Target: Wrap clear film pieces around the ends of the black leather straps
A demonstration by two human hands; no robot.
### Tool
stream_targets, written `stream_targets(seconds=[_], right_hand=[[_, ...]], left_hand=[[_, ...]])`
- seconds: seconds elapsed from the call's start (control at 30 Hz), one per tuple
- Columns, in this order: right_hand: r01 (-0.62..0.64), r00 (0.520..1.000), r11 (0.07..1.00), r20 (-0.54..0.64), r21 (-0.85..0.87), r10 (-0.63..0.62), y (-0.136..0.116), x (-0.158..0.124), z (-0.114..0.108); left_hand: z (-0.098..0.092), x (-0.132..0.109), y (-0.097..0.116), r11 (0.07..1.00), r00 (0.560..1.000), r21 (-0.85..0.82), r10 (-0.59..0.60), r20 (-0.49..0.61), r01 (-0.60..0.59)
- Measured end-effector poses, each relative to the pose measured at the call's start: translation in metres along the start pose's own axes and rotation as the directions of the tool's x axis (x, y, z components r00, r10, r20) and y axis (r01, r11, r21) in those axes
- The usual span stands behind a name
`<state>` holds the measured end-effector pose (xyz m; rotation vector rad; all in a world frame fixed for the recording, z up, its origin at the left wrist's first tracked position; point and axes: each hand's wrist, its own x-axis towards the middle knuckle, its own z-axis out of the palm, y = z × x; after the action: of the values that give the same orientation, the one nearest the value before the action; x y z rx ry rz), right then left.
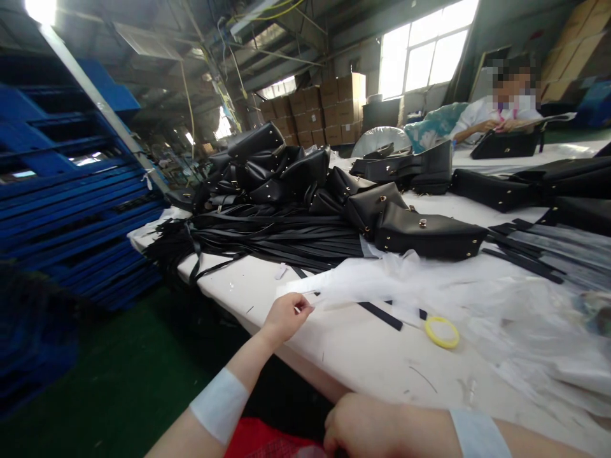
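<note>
My left hand point(287, 316) is over the near edge of the white table, with thumb and fingers pinched together on the end of a thin, translucent white plastic sheet point(363, 280). The sheet stretches to the right from my fingertips. Low in the view, my right hand point(365, 423) is curled at the table's front edge, above red cloth point(272, 439). Its fingers are mostly hidden, and what they hold, if anything, does not show. A black strip point(380, 315) and a yellow tape roll point(442, 332) lie on the table beyond.
Black handbags point(424, 232) are heaped along the table behind a bundle of long black straps point(267, 232). Crumpled clear plastic point(539, 337) spreads on the right. Blue pallets point(71, 235) are stacked at left. A person point(515, 108) handles a black bag across the table.
</note>
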<state>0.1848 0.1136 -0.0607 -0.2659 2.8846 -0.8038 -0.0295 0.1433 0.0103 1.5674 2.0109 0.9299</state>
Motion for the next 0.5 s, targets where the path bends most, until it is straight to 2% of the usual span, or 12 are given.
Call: stream_targets(seconds=[0.17, 0.23, 0.27, 0.3, 0.33, 0.37, 0.43, 0.47, 0.5], right_hand=[[-0.055, 0.998, 0.998, -0.024, 0.028, 0.056, -0.008, -0.006, -0.004], [-0.069, 0.997, 0.997, -0.034, 0.023, 0.07, -0.009, -0.008, -0.002], [-0.07, 0.997, 0.997, -0.04, 0.014, 0.071, -0.009, -0.008, -0.001], [-0.069, 0.997, 0.998, -0.047, 0.004, 0.069, -0.009, -0.008, -0.001], [-0.069, 0.996, 0.998, -0.054, -0.005, 0.068, -0.009, -0.008, 0.0], [-0.069, 0.996, 0.998, -0.06, -0.012, 0.068, -0.01, -0.008, 0.001], [-0.073, 0.995, 0.997, -0.071, -0.015, 0.071, -0.01, -0.008, 0.001], [-0.078, 0.994, 0.997, -0.073, -0.012, 0.077, -0.01, -0.008, 0.001], [-0.086, 0.993, 0.996, -0.077, -0.006, 0.085, -0.011, -0.008, 0.001]], left_hand=[[-0.022, -0.018, -0.018, 0.931, 0.969, -0.323, -0.216, -0.117, 0.168], [-0.039, -0.027, -0.027, 0.876, 0.927, -0.44, -0.315, -0.206, 0.199], [-0.051, -0.031, -0.031, 0.849, 0.889, -0.486, -0.371, -0.269, 0.207], [-0.065, -0.036, -0.037, 0.827, 0.834, -0.521, -0.43, -0.344, 0.211], [-0.081, -0.042, -0.043, 0.81, 0.76, -0.546, -0.488, -0.428, 0.213], [-0.098, -0.048, -0.049, 0.8, 0.665, -0.56, -0.54, -0.516, 0.215], [-0.134, -0.061, -0.063, 0.8, 0.429, -0.556, -0.594, -0.681, 0.225], [-0.151, -0.069, -0.069, 0.805, 0.316, -0.543, -0.593, -0.74, 0.24], [-0.165, -0.077, -0.076, 0.816, 0.228, -0.518, -0.572, -0.788, 0.259]])
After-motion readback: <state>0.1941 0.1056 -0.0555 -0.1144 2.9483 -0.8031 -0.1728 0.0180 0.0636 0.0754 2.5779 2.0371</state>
